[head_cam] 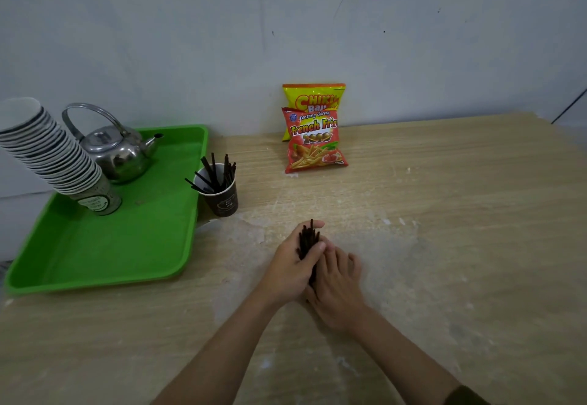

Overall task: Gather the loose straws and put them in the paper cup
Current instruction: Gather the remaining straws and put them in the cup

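A bundle of dark brown straws [307,239] lies pressed between my two hands at the middle of the wooden table. My left hand [290,269] wraps around the bundle from the left, thumb over the top. Against the bundle's right side rests my right hand [338,287], fingers fairly flat. The straw tips stick out past my fingers toward the wall. A brown paper cup [224,201] stands upright to the upper left of my hands, just right of the tray, with several straws standing in it.
A green tray [95,258] at the left holds a steel kettle [119,150] and a tilted stack of paper cups [54,153]. Two snack bags [313,131] lean against the wall behind. The table [444,245] runs to the right.
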Demonstrator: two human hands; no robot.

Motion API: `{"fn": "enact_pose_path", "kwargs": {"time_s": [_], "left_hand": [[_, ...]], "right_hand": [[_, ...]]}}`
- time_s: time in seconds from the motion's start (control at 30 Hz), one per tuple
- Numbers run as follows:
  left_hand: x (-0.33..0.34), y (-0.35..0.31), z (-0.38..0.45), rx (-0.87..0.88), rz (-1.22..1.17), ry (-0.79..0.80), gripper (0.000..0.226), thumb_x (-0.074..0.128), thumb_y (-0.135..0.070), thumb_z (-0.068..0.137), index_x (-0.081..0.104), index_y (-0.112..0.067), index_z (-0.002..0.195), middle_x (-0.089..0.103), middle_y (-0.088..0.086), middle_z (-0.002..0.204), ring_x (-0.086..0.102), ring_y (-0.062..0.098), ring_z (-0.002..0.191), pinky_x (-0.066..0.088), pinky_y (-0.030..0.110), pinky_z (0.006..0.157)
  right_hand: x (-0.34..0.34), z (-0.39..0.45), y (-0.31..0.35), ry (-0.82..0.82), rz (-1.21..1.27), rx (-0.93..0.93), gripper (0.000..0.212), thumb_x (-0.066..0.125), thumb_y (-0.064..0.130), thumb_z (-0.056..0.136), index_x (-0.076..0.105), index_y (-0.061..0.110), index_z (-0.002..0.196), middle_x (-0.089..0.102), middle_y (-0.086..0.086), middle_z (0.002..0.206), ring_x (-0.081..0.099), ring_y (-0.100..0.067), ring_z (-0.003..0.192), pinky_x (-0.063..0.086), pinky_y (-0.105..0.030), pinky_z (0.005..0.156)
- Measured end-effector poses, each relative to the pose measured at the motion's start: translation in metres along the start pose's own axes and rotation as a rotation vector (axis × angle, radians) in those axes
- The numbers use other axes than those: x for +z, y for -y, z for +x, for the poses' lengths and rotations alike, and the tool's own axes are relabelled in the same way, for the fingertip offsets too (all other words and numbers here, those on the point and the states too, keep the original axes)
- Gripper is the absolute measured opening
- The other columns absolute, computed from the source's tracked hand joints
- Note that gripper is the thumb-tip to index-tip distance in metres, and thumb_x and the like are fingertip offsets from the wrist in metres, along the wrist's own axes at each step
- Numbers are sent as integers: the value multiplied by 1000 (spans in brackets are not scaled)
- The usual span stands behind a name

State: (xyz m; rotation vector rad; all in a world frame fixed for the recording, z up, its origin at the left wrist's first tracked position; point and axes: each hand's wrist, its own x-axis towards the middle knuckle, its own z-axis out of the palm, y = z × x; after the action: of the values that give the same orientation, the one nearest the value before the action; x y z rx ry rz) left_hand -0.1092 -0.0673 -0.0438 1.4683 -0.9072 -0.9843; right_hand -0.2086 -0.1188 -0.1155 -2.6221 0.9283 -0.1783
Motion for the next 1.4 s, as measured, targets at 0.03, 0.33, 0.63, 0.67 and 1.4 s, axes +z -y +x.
{"fn": "enact_pose_path", "kwargs": {"time_s": [0.03,0.33,0.63,0.67,1.4], "left_hand": [[1,-1,0,-2,-1,-24,23,44,-10,92,50,-20,112,61,-1,82,61,-3,79,47,8,78],[-19,-10,6,5,-171,-333,18,36,-19,95,54,-23,90,37,-4,62,38,6,54,39,15,55],[-33,-30,6,-5,-320,-530,21,46,-27,91,59,-16,79,32,-11,42,29,3,39,29,16,41],[-36,-32,6,4,-335,-551,23,47,-28,90,59,-16,74,32,-11,39,28,3,38,27,16,39],[-124,-75,25,169,-321,-672,57,43,-40,89,32,-23,36,27,-9,29,24,9,31,25,17,36]], "right_hand": [[-1,-1,0,-10,5,-13,79,1,61,88,40,7,130,51,-12,122,34,-23,105,38,-54,92],[-9,-13,5,-233,116,-82,36,39,49,87,59,22,100,64,2,94,41,-10,93,22,-32,79],[-11,-1,50,-110,147,-112,40,35,34,88,68,13,92,70,1,74,59,-18,74,46,-28,59],[-11,0,55,-89,204,-110,38,34,27,84,67,9,93,70,-3,77,59,-23,77,49,-32,61],[-9,66,101,69,224,87,37,36,18,90,45,16,126,52,-5,123,45,-24,115,39,-35,91]]}}
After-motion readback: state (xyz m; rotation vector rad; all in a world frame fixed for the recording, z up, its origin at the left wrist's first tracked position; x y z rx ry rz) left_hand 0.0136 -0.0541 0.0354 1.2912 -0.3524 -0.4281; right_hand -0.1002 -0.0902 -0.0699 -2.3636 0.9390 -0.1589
